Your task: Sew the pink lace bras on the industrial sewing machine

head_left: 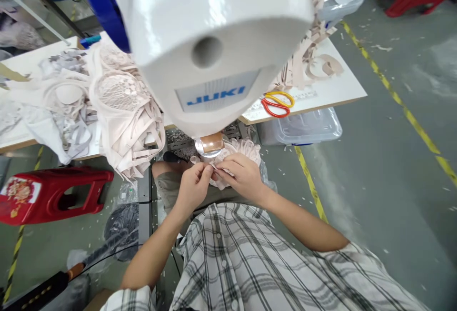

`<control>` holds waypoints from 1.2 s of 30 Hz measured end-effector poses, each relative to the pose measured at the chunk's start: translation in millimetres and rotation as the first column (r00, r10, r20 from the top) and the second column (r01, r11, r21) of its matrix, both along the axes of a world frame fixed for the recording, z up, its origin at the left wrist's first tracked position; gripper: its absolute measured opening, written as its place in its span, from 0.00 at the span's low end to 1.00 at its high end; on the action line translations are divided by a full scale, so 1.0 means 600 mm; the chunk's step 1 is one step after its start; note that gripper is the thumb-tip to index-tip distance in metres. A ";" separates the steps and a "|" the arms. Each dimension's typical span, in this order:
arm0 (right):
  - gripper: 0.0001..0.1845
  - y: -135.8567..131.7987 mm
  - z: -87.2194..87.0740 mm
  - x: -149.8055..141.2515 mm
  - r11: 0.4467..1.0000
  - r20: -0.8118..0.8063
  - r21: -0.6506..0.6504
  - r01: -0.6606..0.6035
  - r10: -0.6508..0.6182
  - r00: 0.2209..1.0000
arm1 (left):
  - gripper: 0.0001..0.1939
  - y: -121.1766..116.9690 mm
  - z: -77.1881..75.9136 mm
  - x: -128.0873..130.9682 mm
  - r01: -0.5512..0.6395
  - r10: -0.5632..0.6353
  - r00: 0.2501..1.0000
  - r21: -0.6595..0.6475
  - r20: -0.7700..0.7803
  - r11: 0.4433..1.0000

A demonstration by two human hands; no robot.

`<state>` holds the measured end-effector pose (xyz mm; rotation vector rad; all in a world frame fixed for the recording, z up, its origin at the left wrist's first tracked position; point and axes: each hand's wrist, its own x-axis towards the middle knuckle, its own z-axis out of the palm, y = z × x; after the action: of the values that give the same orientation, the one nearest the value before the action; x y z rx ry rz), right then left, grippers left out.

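Note:
My left hand (pixel 196 181) pinches the edge of a pale pink bra piece between thumb and fingers, just below the head of a white JUKI sewing machine (pixel 217 54). Close beside it, my right hand (pixel 243 174) has its fingertips closed on the same pale bra (pixel 250 150). The two hands nearly meet in front of the machine's metal and brown lower guard (pixel 210 145). Ruffled pale fabric spreads behind and to the right of my right hand. The needle area is hidden by the machine head, and the exact part between my fingertips is too small to make out.
A heap of pale bras (pixel 123 106) hangs over the table's left edge. Scissors with red and yellow handles (pixel 277 104) lie on the right tabletop, near beige straps (pixel 293 65). Below is a clear plastic bin (pixel 307 126). A red stool (pixel 57 194) stands at left.

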<state>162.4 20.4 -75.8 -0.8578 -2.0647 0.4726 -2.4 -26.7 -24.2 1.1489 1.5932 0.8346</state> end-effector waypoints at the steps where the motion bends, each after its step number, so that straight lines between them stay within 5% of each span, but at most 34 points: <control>1: 0.08 -0.003 -0.003 -0.003 1.000 -0.013 0.005 -0.003 0.003 1.000 | 0.22 0.002 -0.003 0.000 -0.007 0.008 0.999 -0.014 0.038 1.000; 6: 0.09 0.039 -0.018 0.027 0.980 0.000 -0.050 -0.190 0.191 0.982 | 0.25 0.011 -0.034 -0.007 -0.078 0.140 0.934 -0.196 0.328 0.977; 8: 0.13 0.102 -0.019 0.065 0.996 0.081 -0.081 -0.023 0.029 0.996 | 0.24 0.009 -0.041 -0.015 -0.082 0.167 0.897 -0.217 0.408 0.973; 9: 0.14 0.142 -0.018 0.088 0.983 0.128 -0.091 0.162 -0.150 0.980 | 0.23 0.006 -0.041 -0.019 -0.093 0.174 0.891 -0.205 0.419 0.974; 11: 0.16 0.221 -0.013 0.132 0.920 0.331 -0.089 0.382 -0.335 0.882 | 0.23 0.000 -0.035 -0.028 -0.124 0.185 0.892 -0.170 0.413 0.978; 13: 0.18 0.284 -0.007 0.165 0.912 0.596 -0.068 0.405 -0.289 0.750 | 0.24 -0.007 -0.024 -0.035 -0.139 0.189 0.893 -0.151 0.409 0.979; 16: 0.20 0.322 -0.001 0.189 0.938 0.767 -0.032 0.346 -0.199 0.611 | 0.24 -0.014 -0.009 -0.042 -0.125 0.181 0.892 -0.160 0.414 0.979; 20: 0.23 0.274 0.015 0.202 0.933 0.757 -0.019 0.359 -0.221 0.615 | 0.22 -0.017 -0.011 -0.048 -0.156 0.244 0.851 -0.220 0.465 0.963; 24: 0.21 0.147 0.052 0.207 0.867 0.620 -0.306 0.394 -0.134 0.774 | 0.21 -0.014 -0.022 -0.050 -0.189 0.318 0.791 -0.286 0.522 0.939; 26: 0.20 0.075 0.071 0.196 0.855 0.525 -0.448 0.261 0.015 0.851 | 0.19 -0.011 -0.024 -0.048 -0.177 0.313 0.789 -0.292 0.529 0.940; 29: 0.18 -0.006 0.084 0.166 0.877 0.430 -0.481 -0.004 0.240 0.870 | 0.17 -0.008 -0.022 -0.044 -0.146 0.276 0.814 -0.281 0.510 0.948; 36: 0.17 -0.027 0.068 0.110 0.922 0.390 -0.378 -0.082 0.239 0.889 | 0.17 -0.011 -0.012 -0.035 -0.101 0.204 0.889 -0.259 0.409 0.960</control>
<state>228.5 4.3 -35.0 -1.0773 -2.5193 0.8278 -23.1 -33.4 -31.1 0.6192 1.3720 0.9061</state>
